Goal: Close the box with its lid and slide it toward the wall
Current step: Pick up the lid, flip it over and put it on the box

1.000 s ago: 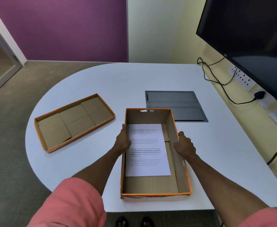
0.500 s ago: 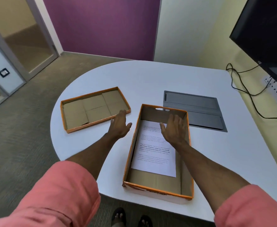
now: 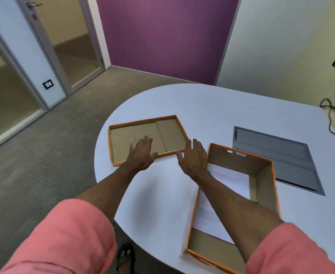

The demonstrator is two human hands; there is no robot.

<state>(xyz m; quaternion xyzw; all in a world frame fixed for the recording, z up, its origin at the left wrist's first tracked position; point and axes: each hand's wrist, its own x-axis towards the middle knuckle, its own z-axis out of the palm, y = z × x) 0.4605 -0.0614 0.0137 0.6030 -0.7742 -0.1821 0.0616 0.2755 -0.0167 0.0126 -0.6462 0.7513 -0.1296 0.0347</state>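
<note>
An open cardboard box [image 3: 265, 182] with orange edges stands on the white table, with a printed white sheet [image 3: 230, 180] lying inside. Its shallow lid [image 3: 168, 131] lies upside down to the left of the box, inner brown side up. My left hand [image 3: 142, 153] hovers flat over the lid's near edge, fingers spread, holding nothing. My right hand [image 3: 194, 159] is spread between the lid and the box's left wall, empty too. My right forearm crosses over the box.
A grey hatch panel [image 3: 277, 155] is set into the white table [image 3: 212, 107] behind the box. Black cables [image 3: 333, 117] trail at the far right by the yellow wall. The table's rounded edge runs left of the lid; carpet and glass doors beyond.
Both hands left the box and moved left toward the lid; the left hand is now over it. The view has swung left.
</note>
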